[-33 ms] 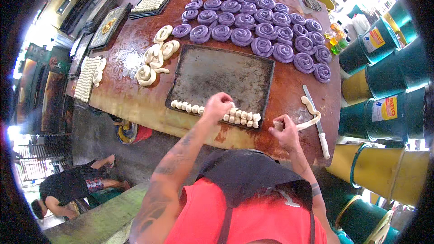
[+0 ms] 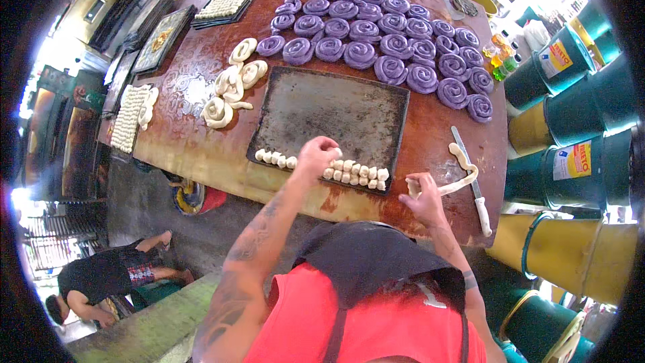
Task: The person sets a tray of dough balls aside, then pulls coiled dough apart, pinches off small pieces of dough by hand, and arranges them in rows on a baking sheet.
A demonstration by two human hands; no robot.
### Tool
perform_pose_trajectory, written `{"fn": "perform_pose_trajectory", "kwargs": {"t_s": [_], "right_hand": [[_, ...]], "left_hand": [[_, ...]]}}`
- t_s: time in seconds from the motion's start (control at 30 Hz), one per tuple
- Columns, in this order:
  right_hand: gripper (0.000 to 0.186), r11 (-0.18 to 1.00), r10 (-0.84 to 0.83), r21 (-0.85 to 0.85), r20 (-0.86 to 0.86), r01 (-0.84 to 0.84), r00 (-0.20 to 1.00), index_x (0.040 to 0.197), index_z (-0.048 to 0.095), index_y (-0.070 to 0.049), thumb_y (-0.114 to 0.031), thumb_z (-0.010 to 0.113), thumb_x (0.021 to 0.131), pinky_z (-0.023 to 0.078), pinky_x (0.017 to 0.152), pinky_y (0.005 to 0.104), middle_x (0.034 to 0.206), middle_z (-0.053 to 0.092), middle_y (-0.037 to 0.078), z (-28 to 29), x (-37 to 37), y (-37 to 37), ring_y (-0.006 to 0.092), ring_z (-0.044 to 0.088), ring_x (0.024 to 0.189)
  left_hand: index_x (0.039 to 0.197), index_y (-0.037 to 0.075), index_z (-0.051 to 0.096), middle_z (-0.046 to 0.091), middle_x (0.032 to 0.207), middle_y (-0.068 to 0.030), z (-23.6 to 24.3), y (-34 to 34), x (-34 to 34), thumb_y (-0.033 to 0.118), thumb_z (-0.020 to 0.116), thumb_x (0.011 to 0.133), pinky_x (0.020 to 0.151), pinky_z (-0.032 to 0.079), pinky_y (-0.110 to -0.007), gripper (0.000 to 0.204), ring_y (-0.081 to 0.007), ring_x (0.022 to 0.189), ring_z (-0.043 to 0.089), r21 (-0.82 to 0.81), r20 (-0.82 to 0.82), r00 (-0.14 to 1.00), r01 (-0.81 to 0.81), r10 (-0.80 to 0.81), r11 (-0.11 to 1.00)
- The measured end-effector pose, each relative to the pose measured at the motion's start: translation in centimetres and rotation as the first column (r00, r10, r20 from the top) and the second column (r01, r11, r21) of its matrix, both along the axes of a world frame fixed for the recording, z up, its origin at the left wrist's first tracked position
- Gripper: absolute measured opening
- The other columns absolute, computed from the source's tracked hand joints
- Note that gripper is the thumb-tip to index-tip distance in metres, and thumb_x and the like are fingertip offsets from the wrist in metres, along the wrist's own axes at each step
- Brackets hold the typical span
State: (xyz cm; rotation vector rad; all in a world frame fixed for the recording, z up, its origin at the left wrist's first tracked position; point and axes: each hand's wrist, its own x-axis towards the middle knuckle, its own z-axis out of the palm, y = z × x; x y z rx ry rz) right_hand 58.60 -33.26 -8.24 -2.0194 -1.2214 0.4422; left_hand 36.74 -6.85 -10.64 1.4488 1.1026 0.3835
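My left hand (image 2: 317, 158) is pinched on a small piece of pale dough (image 2: 336, 153) over the near edge of a dark, worn baking tray (image 2: 336, 114), among short rows of small dough pieces (image 2: 363, 174) along that edge. My right hand (image 2: 424, 199) is right of the tray, thumb and fingers curled on the end of a long pale dough strip (image 2: 459, 185), which winds up beside a knife (image 2: 482, 216) with a white handle. Cream dough coils (image 2: 218, 111) lie left of the tray and many purple coils (image 2: 359, 54) beyond it.
Trays with small pieces (image 2: 134, 117) and stacked dark trays (image 2: 161, 39) line the table's (image 2: 188, 148) left side. Bottles (image 2: 500, 57) stand at the back right, beside teal and yellow buckets (image 2: 564, 249). A person (image 2: 101, 279) bends low at lower left; another's hand shows at the top.
My left hand has shifted slightly left along the row of pieces. My right hand's fingers have shifted a little on the strip, the thumb moving left.
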Motion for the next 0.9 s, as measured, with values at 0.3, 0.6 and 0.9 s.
{"fn": "perform_pose_trajectory", "kwargs": {"t_s": [0.3,0.6,0.9], "right_hand": [[0.016,0.814,0.084,0.170,-0.981,0.556,0.177,0.101,0.057,-0.008,-0.023,0.054,0.107,0.047,0.059,0.0314,0.075,0.057,0.002,4.7,4.5,-2.8,0.0142,0.056,0.063],[0.013,0.942,-0.336,-0.054,-0.093,0.332,0.937,0.090,0.063,-0.003,-0.014,0.068,0.094,0.052,0.062,0.0355,0.085,0.073,0.008,3.4,0.1,1.1,0.0214,0.066,0.070],[0.022,0.895,-0.386,0.097,-0.322,0.436,0.864,0.108,0.067,0.000,0.001,0.065,0.086,0.055,0.085,0.0399,0.098,0.071,0.019,7.3,-3.8,4.2,0.0325,0.071,0.096]], "left_hand": [[0.108,0.005,0.071,0.071,0.097,-0.0154,-2.1,1.3,-5.4,0.009,0.068,0.077,0.091,0.052,-0.044,0.031,-0.0328,0.103,0.065,0.635,-0.554,0.819,0.533,-0.150,0.560],[0.115,0.003,0.071,0.072,0.096,-0.0084,9.1,-5.5,9.1,0.011,0.069,0.092,0.079,0.056,-0.032,0.025,-0.0162,0.087,0.068,0.241,0.210,0.792,0.526,-0.573,0.815],[0.107,0.002,0.072,0.074,0.104,-0.0146,6.6,-7.0,9.6,0.022,0.076,0.088,0.087,0.056,-0.039,0.028,-0.0286,0.094,0.071,0.258,0.101,0.824,0.519,-0.557,0.815]]}}
